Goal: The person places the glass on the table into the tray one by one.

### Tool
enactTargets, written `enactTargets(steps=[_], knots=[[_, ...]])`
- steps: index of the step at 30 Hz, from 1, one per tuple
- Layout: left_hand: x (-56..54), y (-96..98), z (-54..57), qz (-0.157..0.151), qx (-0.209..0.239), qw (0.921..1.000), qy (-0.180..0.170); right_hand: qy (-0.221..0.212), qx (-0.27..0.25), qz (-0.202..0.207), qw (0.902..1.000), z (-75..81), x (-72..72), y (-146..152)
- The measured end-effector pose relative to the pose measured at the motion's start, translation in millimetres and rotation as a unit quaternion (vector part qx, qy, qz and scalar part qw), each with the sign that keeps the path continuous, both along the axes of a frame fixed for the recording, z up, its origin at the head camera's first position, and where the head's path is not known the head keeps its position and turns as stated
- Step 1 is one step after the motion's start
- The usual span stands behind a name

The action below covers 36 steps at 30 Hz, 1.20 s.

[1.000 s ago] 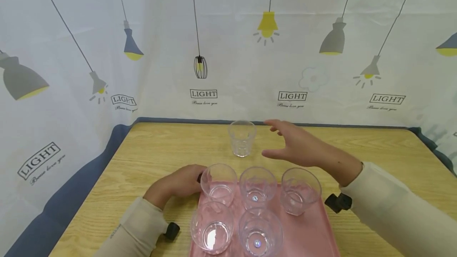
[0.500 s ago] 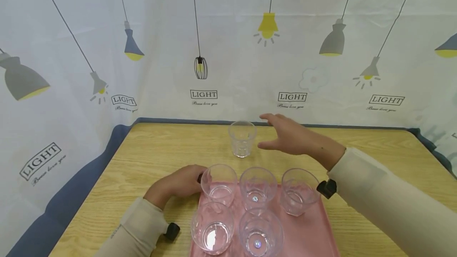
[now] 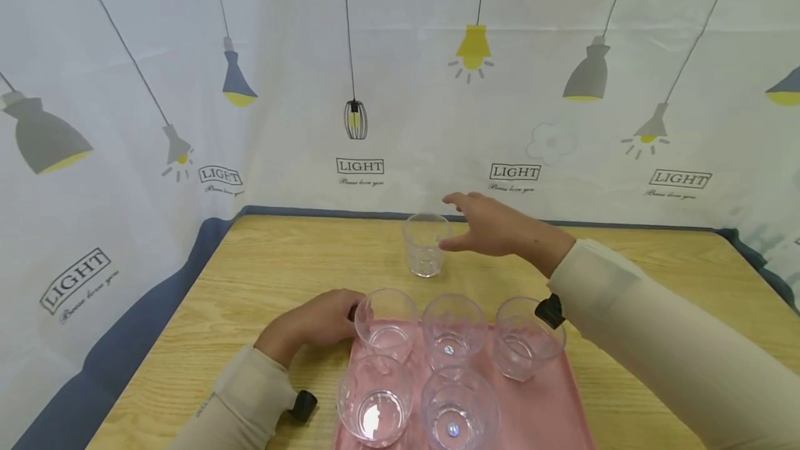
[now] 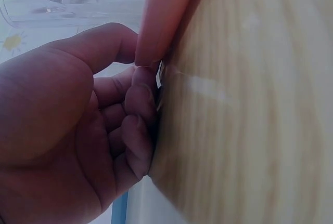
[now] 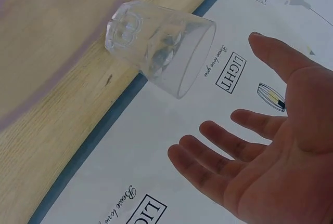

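A clear plastic cup (image 3: 425,261) stands upright by itself on the wooden table, beyond the tray. My right hand (image 3: 490,224) is just to its right, fingers and thumb spread apart. In the right wrist view, a gap shows between that hand (image 5: 276,161) and the cup (image 5: 164,50). With my left hand (image 3: 319,319) I hold the left edge of a pink tray (image 3: 540,408). The left wrist view has the thumb on top of the tray edge (image 4: 166,18) and the fingers curled beneath it. Several similar clear cups (image 3: 459,412) stand upright on the tray.
The wooden table (image 3: 300,248) extends around the tray on both sides. Behind it hangs a white curtain (image 3: 412,89) printed with lamps, with a dark blue border (image 3: 312,211) along the table's far edge. Small black blocks (image 3: 303,406) sit at both cuffs.
My right hand has moved left and slightly farther away, closing in on the lone cup. The left hand stays at the tray edge, and the cups keep their places.
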<state>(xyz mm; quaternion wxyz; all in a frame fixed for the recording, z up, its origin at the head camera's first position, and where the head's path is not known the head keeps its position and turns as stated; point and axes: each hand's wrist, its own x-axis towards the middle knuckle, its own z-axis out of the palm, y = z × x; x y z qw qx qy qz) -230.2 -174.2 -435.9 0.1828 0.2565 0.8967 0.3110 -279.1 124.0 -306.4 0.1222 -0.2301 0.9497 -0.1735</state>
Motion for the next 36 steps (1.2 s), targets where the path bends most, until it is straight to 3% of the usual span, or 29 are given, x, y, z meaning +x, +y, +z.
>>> enactTargets(steps=[9, 18, 36], knots=[[-1.3, 0.4, -1.0, -0.005, -0.004, 1.0000, 0.005, -0.025, 0.030, -0.007, 0.9992, -5.3, -15.7, -12.6], [-1.9, 0.6, -0.6, -0.011, -0.008, 0.9998, 0.012, -0.057, 0.058, -0.001, 0.9967, -10.3, -22.0, -21.6], [-0.5, 1.3, -0.3, -0.002, -0.012, 0.9999, 0.005, -0.051, 0.084, 0.002, 0.9951, -15.6, -26.7, -32.3]])
